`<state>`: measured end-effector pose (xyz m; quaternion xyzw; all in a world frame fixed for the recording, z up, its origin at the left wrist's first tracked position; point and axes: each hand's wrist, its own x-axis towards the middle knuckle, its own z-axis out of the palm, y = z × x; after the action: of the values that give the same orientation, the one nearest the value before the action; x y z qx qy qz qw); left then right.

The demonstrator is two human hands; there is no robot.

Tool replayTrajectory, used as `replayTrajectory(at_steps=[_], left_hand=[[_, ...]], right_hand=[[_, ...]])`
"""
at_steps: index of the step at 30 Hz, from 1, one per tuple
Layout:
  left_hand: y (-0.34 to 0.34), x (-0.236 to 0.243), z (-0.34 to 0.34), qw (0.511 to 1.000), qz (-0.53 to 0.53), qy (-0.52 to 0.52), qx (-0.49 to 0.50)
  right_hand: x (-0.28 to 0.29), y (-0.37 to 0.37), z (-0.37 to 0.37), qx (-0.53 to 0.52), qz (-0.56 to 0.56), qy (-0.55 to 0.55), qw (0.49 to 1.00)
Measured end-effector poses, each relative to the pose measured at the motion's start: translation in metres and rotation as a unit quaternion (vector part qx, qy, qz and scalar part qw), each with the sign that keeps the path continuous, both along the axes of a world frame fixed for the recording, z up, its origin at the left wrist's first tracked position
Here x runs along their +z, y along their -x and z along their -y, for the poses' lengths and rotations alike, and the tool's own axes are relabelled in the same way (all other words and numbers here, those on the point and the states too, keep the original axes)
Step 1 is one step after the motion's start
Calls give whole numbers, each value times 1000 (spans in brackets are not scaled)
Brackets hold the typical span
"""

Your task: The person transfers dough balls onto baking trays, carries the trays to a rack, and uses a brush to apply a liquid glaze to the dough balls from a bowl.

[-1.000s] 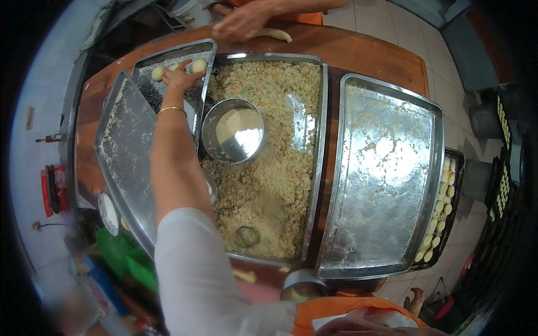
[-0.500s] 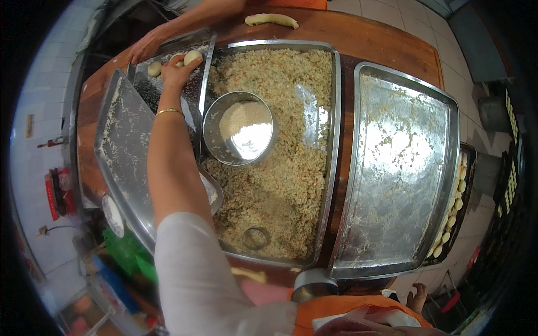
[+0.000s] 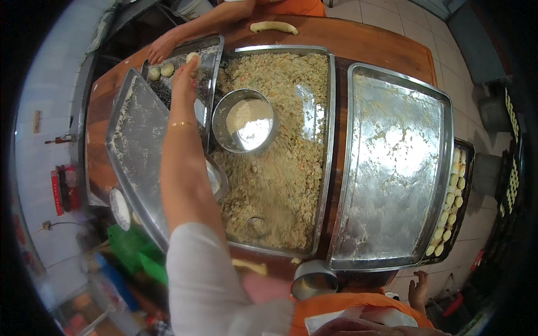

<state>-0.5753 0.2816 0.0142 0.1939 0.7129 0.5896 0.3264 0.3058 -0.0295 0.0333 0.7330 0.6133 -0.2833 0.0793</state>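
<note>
My left hand (image 3: 185,74) reaches over the small floured tray (image 3: 215,53) at the far left, its fingers closed round a pale dough ball (image 3: 193,59). Two more dough balls, one (image 3: 167,69) nearer my hand and one (image 3: 154,73) farther left, rest on that tray. My right hand (image 3: 417,290) hangs beside my orange apron at the lower right, with fingers apart and nothing visible in it. Close to my left forearm, a round metal bowl (image 3: 216,134) of pale grainy crumbs sits on a big tray (image 3: 330,140) of chopped filling (image 3: 280,190).
Another person's hand (image 3: 159,49) is at the small tray's far edge. A dough roll (image 3: 274,27) lies on the wooden table (image 3: 358,42). A flour-marked tray (image 3: 131,145) lies under my left arm. At right is a large metal tray (image 3: 386,185), beyond it a dark tray of dough pieces (image 3: 450,215).
My left hand has drawn slightly right and back with a dough ball, away from the two on the tray. The whole view has shifted a little.
</note>
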Motion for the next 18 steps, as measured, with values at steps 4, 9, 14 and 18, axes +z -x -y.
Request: replayTrajectory(at_steps=[4,9,14,18], left_hand=[[-69,42,42,925,311,-218,-5],[-186,99,87,861,391,-301,-123],[-350,123,126,796,487,-296,-205],[-503,96,161,713,597,-253,-267]], right_hand=[[-9,4,-13,10,-26,-29,999],[-10,-3,-31,37,-91,-76,992],[27,10,-76,20,-234,-220,947],[33,61,-131,-133,-610,6,781]])
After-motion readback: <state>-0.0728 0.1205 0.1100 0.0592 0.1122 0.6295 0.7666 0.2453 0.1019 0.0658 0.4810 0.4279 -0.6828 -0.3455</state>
